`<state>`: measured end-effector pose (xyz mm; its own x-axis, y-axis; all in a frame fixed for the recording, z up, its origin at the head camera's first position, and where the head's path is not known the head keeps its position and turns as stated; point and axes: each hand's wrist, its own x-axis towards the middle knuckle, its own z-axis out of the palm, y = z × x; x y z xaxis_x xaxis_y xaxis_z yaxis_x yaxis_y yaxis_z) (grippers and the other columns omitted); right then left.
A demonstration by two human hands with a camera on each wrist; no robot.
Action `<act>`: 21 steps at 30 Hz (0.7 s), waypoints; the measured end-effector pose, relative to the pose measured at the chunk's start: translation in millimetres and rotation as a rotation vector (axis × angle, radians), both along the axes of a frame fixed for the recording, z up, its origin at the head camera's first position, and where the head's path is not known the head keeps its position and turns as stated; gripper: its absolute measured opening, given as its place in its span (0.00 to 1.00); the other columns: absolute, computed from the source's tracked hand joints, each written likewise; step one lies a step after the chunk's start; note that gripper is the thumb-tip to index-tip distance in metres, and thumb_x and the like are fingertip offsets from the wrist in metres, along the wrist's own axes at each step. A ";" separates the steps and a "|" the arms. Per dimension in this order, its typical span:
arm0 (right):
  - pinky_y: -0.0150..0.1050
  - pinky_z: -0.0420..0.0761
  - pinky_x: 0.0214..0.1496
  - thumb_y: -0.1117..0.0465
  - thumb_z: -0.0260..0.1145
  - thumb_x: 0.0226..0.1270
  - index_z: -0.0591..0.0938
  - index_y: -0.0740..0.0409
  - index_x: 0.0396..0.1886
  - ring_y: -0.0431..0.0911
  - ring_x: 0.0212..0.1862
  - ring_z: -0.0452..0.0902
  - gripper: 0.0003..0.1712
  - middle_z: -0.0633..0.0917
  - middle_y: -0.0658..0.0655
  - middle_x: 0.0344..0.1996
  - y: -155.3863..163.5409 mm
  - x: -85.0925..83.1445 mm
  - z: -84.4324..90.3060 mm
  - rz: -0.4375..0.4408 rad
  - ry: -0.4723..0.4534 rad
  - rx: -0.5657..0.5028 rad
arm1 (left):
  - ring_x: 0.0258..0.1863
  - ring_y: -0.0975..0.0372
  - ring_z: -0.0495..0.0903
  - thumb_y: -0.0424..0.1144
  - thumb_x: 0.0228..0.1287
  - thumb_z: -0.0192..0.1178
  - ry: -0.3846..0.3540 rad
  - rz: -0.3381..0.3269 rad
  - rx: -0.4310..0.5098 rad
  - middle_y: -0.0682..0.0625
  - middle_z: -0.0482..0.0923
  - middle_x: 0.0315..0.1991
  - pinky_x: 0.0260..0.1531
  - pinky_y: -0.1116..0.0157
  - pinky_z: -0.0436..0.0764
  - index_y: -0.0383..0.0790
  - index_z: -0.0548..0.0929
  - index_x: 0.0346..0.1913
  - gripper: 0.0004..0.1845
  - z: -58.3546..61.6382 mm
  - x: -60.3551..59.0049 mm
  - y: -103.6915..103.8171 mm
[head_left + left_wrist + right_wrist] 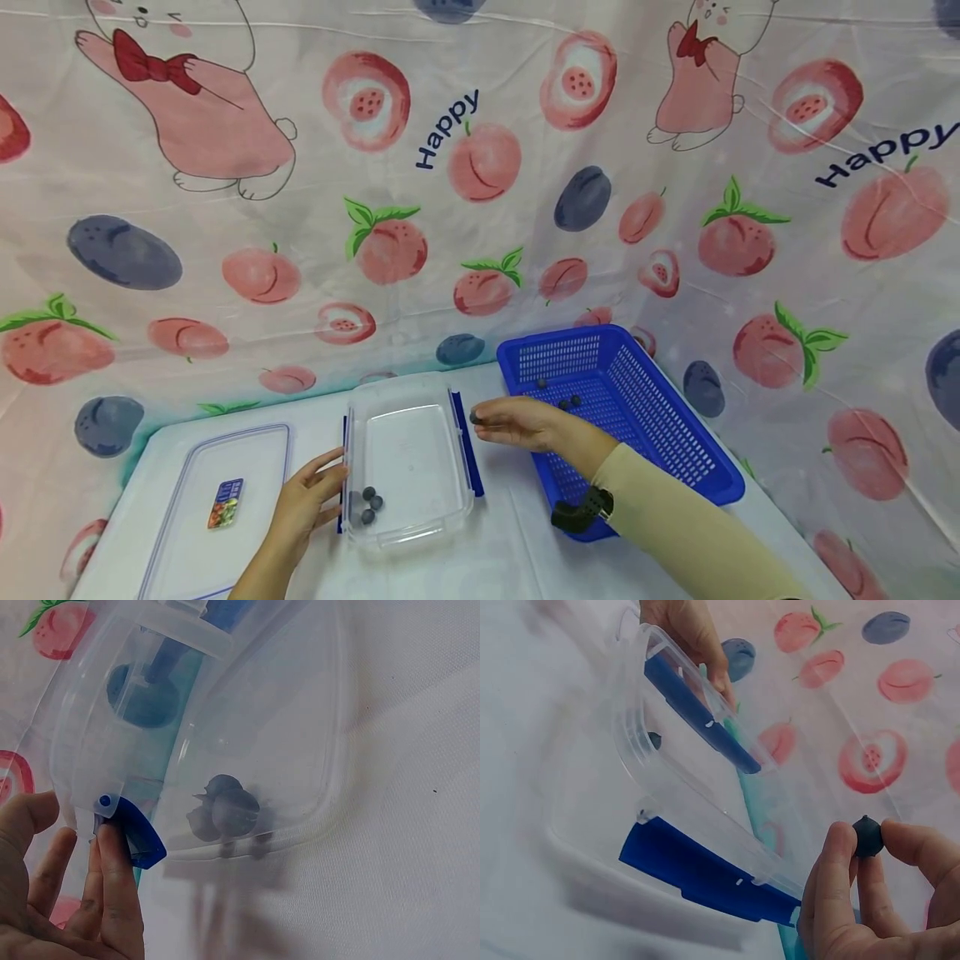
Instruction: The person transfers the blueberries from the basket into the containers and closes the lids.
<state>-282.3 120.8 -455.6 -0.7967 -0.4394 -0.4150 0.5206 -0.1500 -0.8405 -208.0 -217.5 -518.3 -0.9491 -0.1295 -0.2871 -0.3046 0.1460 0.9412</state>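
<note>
A: We have the right hand (pixel 517 421) pinching 1 blueberry (pixel 868 835) between thumb and fingertips, just to the right of the clear plastic container (pixel 408 462), level with its blue right-side latch (pixel 467 442).

B: And the left hand (pixel 303 500)?

A: Fingers straight, resting against the container's left side at the blue left-side latch (pixel 135 836). It grips nothing; it only steadies the box.

B: What is already in the container?

A: 3 blueberries (pixel 368 504) clustered in its near-left corner, though in the left wrist view they blur into 1 dark clump, so we would not swear to the count. More loose berries (pixel 564 400) lie in the blue basket (pixel 675 454) to the container's right. The container's lid (pixel 217 500) lies flat to its left.

B: Where could we slip?

A: The berry is small, round and held by the tips only. Released over the rim or the latch, it may bounce and roll off across the cloth. Squeezed too hard, it could burst. And since the left hand merely leans on the box, a knock from the right wrist could shove it sideways.
</note>
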 end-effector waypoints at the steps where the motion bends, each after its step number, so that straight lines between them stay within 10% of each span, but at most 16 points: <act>1: 0.34 0.84 0.47 0.70 0.59 0.71 0.77 0.70 0.51 0.44 0.39 0.82 0.12 0.82 0.57 0.36 -2.7 -0.1 -1.0 0.006 -0.001 0.009 | 0.56 0.53 0.78 0.51 0.66 0.63 0.000 0.001 0.002 0.43 0.77 0.61 0.44 0.59 0.84 0.41 0.69 0.71 0.33 -0.4 0.1 0.1; 13: 0.33 0.85 0.41 0.71 0.62 0.69 0.83 0.62 0.35 0.44 0.34 0.82 0.05 0.83 0.57 0.31 -30.0 2.9 -10.6 0.035 -0.033 0.056 | 0.57 0.52 0.78 0.51 0.66 0.63 0.010 0.003 0.006 0.43 0.77 0.61 0.44 0.58 0.84 0.41 0.69 0.70 0.34 -2.7 2.2 2.0; 21: 0.32 0.85 0.39 0.73 0.61 0.69 0.80 0.70 0.48 0.45 0.34 0.82 0.10 0.83 0.58 0.32 -44.9 2.3 -16.9 0.040 -0.050 0.058 | 0.56 0.53 0.78 0.49 0.67 0.63 0.006 0.018 0.008 0.43 0.78 0.61 0.43 0.60 0.84 0.41 0.69 0.71 0.33 -2.3 5.2 3.1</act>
